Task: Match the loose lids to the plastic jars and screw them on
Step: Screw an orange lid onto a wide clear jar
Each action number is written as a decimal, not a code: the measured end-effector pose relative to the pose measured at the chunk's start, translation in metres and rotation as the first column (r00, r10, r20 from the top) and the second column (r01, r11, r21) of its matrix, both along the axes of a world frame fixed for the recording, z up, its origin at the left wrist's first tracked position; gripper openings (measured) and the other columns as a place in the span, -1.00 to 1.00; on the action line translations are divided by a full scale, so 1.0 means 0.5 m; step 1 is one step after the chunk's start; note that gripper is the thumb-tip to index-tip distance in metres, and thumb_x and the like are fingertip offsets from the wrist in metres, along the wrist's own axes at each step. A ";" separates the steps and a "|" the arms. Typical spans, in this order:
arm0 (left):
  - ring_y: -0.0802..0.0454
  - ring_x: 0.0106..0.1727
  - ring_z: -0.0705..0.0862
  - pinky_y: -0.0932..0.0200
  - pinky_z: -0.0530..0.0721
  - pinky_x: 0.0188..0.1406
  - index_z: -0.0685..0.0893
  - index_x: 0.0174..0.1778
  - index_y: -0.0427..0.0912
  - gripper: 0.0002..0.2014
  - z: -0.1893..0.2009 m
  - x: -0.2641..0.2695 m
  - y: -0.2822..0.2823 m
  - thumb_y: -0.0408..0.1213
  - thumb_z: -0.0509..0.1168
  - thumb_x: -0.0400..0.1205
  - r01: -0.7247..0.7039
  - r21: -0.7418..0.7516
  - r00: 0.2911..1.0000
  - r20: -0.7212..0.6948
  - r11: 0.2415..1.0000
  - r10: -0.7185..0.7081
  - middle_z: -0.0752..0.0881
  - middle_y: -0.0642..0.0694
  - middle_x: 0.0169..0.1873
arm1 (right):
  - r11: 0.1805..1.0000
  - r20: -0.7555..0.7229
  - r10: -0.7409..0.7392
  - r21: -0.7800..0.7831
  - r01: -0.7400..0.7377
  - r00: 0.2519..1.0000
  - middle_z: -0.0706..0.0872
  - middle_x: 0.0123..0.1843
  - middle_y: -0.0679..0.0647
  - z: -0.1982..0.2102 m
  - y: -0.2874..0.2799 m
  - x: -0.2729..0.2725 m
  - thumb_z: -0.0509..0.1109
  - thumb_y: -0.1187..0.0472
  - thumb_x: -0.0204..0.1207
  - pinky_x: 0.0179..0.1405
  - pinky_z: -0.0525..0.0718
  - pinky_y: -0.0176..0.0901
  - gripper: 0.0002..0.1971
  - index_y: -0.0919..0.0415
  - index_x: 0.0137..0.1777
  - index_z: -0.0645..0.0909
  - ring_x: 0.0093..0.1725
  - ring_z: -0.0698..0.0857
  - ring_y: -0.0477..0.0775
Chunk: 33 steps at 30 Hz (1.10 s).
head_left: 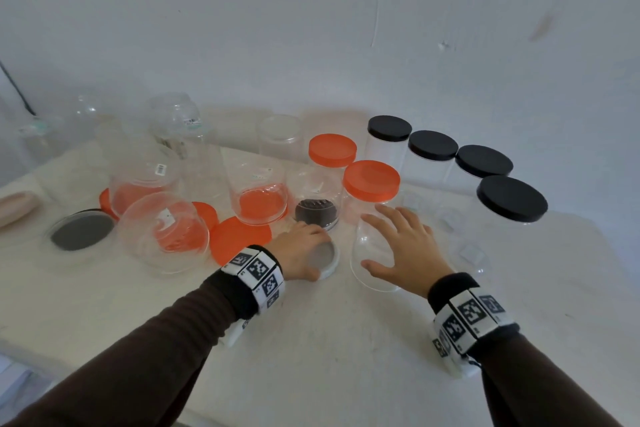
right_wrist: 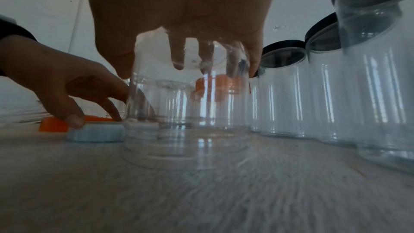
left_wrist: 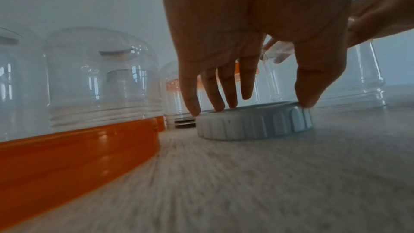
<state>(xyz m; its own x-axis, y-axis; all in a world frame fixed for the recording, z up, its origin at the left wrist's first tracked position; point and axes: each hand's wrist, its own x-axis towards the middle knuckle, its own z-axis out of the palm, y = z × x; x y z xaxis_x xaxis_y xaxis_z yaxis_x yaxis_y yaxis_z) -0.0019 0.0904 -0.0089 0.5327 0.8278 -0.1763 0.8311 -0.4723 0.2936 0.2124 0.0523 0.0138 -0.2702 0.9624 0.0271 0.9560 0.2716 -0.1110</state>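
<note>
fingers (left_wrist: 190, 95) and thumb of my left hand (head_left: 299, 246) curl down onto the rim of the white lid (left_wrist: 255, 125), which lies flat on the worktop (head_left: 311, 340) beside an orange lid (head_left: 239, 239). just right of it stands the clear jar (head_left: 372, 253), inverted, mouth on the worktop. my right hand (head_left: 403, 248) rests on top of it, fingers (head_left: 388, 218) spread apart. further right, four black-lidded jars (head_left: 510, 199) stand in a row.

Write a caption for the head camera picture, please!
Left hand pinches a white lid on the table while the right hand reaches over a clear jar.
</note>
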 end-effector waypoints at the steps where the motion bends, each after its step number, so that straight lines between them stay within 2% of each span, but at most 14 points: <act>1: 0.02 0.41 0.30 -0.05 0.41 0.39 0.37 0.48 -0.05 -0.35 -0.002 -0.003 0.001 -0.09 0.41 0.47 0.001 -0.010 1.000 0.014 1.000 0.000 0.38 0.00 0.43 | 1.000 -0.007 -0.001 0.002 0.001 1.000 0.06 0.66 -0.06 0.000 0.001 -0.001 0.26 -0.31 0.43 0.51 0.16 0.12 -0.23 -0.20 0.60 0.05 0.62 0.02 0.14; 4: 0.01 0.44 0.28 0.01 0.32 0.45 0.39 0.48 -0.09 -0.38 -0.002 -0.020 -0.002 -0.13 0.39 0.50 0.011 -0.021 0.999 0.047 1.000 -0.010 0.37 -0.03 0.45 | 1.000 -0.006 -0.005 0.003 0.005 1.000 0.05 0.66 -0.07 0.001 0.000 -0.002 0.26 -0.31 0.44 0.51 0.17 0.12 -0.23 -0.20 0.59 0.04 0.62 0.02 0.13; 6: 0.03 0.46 0.28 0.10 0.30 0.46 0.40 0.47 -0.13 -0.41 0.002 -0.043 -0.007 -0.15 0.38 0.52 -0.010 0.028 0.998 0.066 1.000 0.008 0.38 -0.04 0.45 | 1.000 -0.001 -0.005 0.002 0.005 1.000 0.04 0.66 -0.08 0.001 0.001 -0.002 0.25 -0.31 0.44 0.52 0.18 0.12 -0.23 -0.20 0.59 0.03 0.62 0.02 0.12; 12: 0.06 0.35 0.43 0.18 0.41 0.33 0.52 0.33 -0.12 -0.60 0.010 -0.152 -0.023 -0.09 0.28 0.59 -0.160 0.166 0.985 0.098 0.973 0.145 0.51 0.00 0.30 | 1.000 -0.015 -0.011 0.012 0.011 1.000 0.06 0.65 -0.08 -0.001 0.005 -0.004 0.25 -0.32 0.43 0.52 0.18 0.12 -0.23 -0.20 0.59 0.05 0.61 0.03 0.10; 14: 0.05 0.38 0.40 0.19 0.39 0.36 0.48 0.38 -0.14 -0.56 0.009 -0.177 -0.027 -0.07 0.26 0.61 -0.204 0.158 0.979 0.059 0.966 0.197 0.47 -0.03 0.37 | 1.000 -0.013 -0.012 0.014 0.013 1.000 0.06 0.65 -0.08 -0.002 0.005 -0.004 0.25 -0.32 0.43 0.53 0.18 0.13 -0.23 -0.20 0.59 0.05 0.61 0.03 0.10; 17: 0.01 0.50 0.29 0.17 0.32 0.47 0.30 0.53 -0.22 -0.41 0.006 -0.195 -0.028 -0.05 0.24 0.63 -0.241 0.060 0.969 -0.047 0.969 0.244 0.30 -0.09 0.52 | 1.000 -0.014 -0.012 0.020 0.012 1.000 0.06 0.65 -0.09 -0.003 0.005 -0.004 0.25 -0.33 0.42 0.52 0.19 0.12 -0.23 -0.19 0.59 0.06 0.61 0.03 0.08; 19: 0.00 0.55 0.22 0.16 0.24 0.52 0.22 0.58 -0.23 -0.35 0.004 -0.199 -0.027 -0.03 0.24 0.63 -0.229 0.024 0.970 -0.082 0.973 0.231 0.21 -0.10 0.57 | 1.000 -0.014 -0.014 0.022 0.014 1.000 0.06 0.64 -0.09 -0.003 0.006 -0.004 0.25 -0.33 0.42 0.52 0.19 0.11 -0.23 -0.19 0.59 0.05 0.61 0.03 0.07; 21: 0.02 0.56 0.19 0.18 0.20 0.52 0.23 0.58 -0.19 -0.34 0.007 -0.200 -0.028 -0.02 0.26 0.62 -0.208 0.008 0.976 -0.071 0.978 0.208 0.20 -0.07 0.58 | 1.000 -0.012 -0.017 0.023 0.017 1.000 0.06 0.64 -0.09 -0.003 0.006 -0.004 0.24 -0.33 0.42 0.53 0.19 0.10 -0.23 -0.19 0.59 0.05 0.61 0.03 0.07; 25: 0.10 0.50 0.26 0.21 0.23 0.47 0.40 0.49 -0.10 -0.43 0.010 -0.201 -0.042 -0.04 0.33 0.57 -0.120 -0.023 0.993 0.012 0.993 0.120 0.32 0.03 0.50 | 0.999 -0.008 -0.018 0.026 0.018 1.000 0.06 0.65 -0.09 -0.004 0.006 -0.005 0.24 -0.33 0.42 0.53 0.19 0.11 -0.23 -0.18 0.59 0.05 0.61 0.04 0.07; 29: 0.17 0.34 0.38 0.11 0.35 0.42 0.54 0.34 -0.03 -0.55 0.011 -0.199 -0.051 -0.09 0.40 0.53 -0.054 -0.036 0.991 0.119 0.998 0.058 0.47 0.07 0.31 | 0.999 -0.011 -0.011 0.031 0.012 1.000 0.06 0.65 -0.08 -0.005 0.005 -0.006 0.25 -0.32 0.43 0.53 0.19 0.11 -0.23 -0.17 0.59 0.06 0.61 0.04 0.08; 31: 0.17 0.34 0.35 0.08 0.36 0.42 0.46 0.42 0.00 -0.43 0.013 -0.196 -0.053 -0.05 0.43 0.49 -0.054 -0.033 0.990 0.125 0.998 0.058 0.43 0.08 0.34 | 0.999 -0.010 -0.009 0.033 0.010 1.000 0.06 0.65 -0.08 -0.005 0.004 -0.005 0.25 -0.32 0.43 0.53 0.18 0.11 -0.23 -0.18 0.59 0.05 0.61 0.03 0.08; 33: 0.12 0.47 0.23 0.09 0.28 0.48 0.31 0.52 0.05 -0.23 0.012 -0.194 -0.053 0.05 0.47 0.42 -0.057 -0.030 0.995 0.084 0.998 0.059 0.29 0.08 0.48 | 0.999 -0.012 -0.008 0.034 0.008 1.000 0.04 0.65 -0.08 -0.004 0.004 -0.005 0.24 -0.33 0.43 0.53 0.16 0.11 -0.22 -0.18 0.59 0.04 0.61 0.03 0.08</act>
